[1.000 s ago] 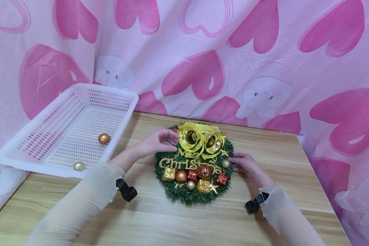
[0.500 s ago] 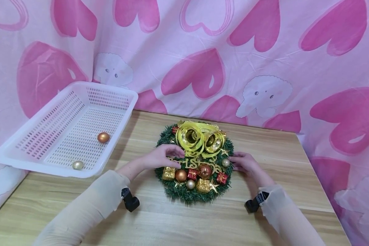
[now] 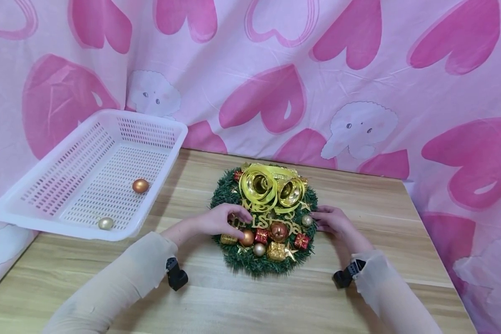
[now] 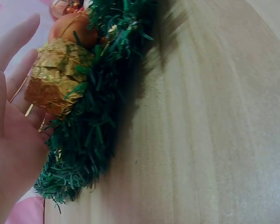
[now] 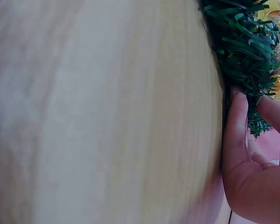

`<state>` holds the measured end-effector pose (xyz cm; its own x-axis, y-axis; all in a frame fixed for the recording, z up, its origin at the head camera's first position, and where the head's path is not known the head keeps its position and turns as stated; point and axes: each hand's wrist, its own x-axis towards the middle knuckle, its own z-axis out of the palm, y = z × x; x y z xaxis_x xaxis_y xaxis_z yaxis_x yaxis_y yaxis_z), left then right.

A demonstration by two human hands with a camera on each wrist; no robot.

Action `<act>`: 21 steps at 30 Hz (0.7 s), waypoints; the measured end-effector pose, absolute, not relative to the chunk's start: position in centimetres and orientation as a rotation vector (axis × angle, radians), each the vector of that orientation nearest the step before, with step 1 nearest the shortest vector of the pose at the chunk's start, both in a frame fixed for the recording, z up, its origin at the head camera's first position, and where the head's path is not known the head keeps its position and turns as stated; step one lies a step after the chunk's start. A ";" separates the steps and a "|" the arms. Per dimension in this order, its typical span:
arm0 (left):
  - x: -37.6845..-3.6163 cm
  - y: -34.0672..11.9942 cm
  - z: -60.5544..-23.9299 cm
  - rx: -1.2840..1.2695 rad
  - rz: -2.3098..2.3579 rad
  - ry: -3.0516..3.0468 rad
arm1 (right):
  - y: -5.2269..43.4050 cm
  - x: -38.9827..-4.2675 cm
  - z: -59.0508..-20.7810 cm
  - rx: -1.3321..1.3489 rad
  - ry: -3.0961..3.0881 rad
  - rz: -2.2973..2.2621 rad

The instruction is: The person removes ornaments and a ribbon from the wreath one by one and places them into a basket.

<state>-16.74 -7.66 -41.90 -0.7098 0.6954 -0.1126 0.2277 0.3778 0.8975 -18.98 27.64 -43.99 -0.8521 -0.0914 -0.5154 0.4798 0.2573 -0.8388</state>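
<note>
- The wreath (image 3: 264, 221) lies flat on the tabletop (image 3: 242, 297), about mid-width, with both hands at its sides.
- On its near half sit small ornaments: a gold box (image 3: 276, 251), a red box (image 3: 302, 241), a pale ball (image 3: 259, 250) and a bronze ball (image 3: 278, 231).
- The left hand (image 3: 219, 221) lies on the wreath's left side, its fingers bent over the gold lettering (image 3: 271, 221) and reaching toward an orange ball (image 3: 247, 237). The left wrist view shows the fingers fairly straight beside a crinkled gold parcel (image 4: 56, 84); whether the grip has closed on any ornament cannot be told.
- The right hand (image 3: 331, 221) is at the wreath's right edge. The right wrist view shows its fingers (image 5: 236, 121) lying straight along the green needles (image 5: 242, 42), touching them; the grip is loose and holds nothing.
- Two gold bells (image 3: 271, 188) with ribbon sit on the wreath's far half.
- To the far left a white basket (image 3: 37, 204) stands tilted, with an orange bauble (image 3: 140, 186) and a pale bauble (image 3: 105, 223) inside.
- A pink curtain (image 3: 359, 79) with hearts hangs behind.
</note>
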 end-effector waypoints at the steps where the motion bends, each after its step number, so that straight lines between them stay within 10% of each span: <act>1: -16.7 -7.6 -42.0 0.800 1.287 2.169 | 27.6 -19.0 -44.0 0.355 2.071 -1.628; 21: -16.4 -7.4 -42.4 0.921 1.062 2.252 | 27.5 -19.1 -44.0 0.361 2.050 -1.655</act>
<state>-16.37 -7.37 -42.43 -0.6571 0.7416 -0.1352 0.3674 0.4717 0.8016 -19.06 27.53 -43.96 -0.8511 -0.0916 -0.5169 0.4860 0.2347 -0.8418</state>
